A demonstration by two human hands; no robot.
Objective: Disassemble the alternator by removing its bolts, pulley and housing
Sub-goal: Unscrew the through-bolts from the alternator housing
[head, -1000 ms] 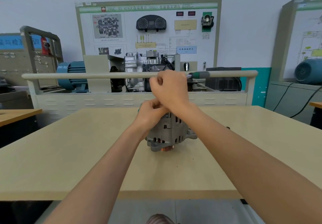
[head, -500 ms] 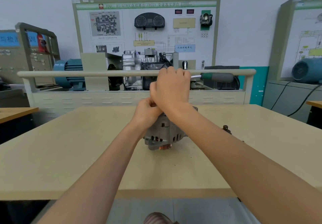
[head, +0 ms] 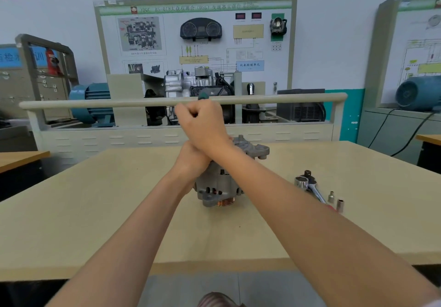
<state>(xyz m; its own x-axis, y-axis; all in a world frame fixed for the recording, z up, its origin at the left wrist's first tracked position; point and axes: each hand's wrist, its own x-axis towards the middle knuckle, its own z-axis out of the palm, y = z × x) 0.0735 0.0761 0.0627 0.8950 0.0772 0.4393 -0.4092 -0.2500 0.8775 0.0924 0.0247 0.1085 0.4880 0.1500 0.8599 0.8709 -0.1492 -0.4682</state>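
The grey alternator [head: 219,185] stands on the beige table [head: 95,211] with its copper-coloured pulley [head: 225,202] facing down. My left hand [head: 191,161] grips the upper left of the housing, partly hidden under my right wrist. My right hand [head: 202,125] is a fist just above it, curled round a green-handled tool [head: 204,96]. Only the green end shows above the knuckles. The tool's shaft and the spot it meets on the alternator are hidden by both hands.
A ratchet wrench [head: 310,185] lies on the table right of the alternator, with two small sockets [head: 331,197] [head: 340,205] beside it. A training stand with a rail [head: 95,103] runs behind the table. Another desk edge [head: 429,138] shows at far right.
My right hand has swung the green handle from pointing right to nearly hidden above the fist. The view has shifted, bringing the ratchet and sockets into sight. The left hand stays on the housing.
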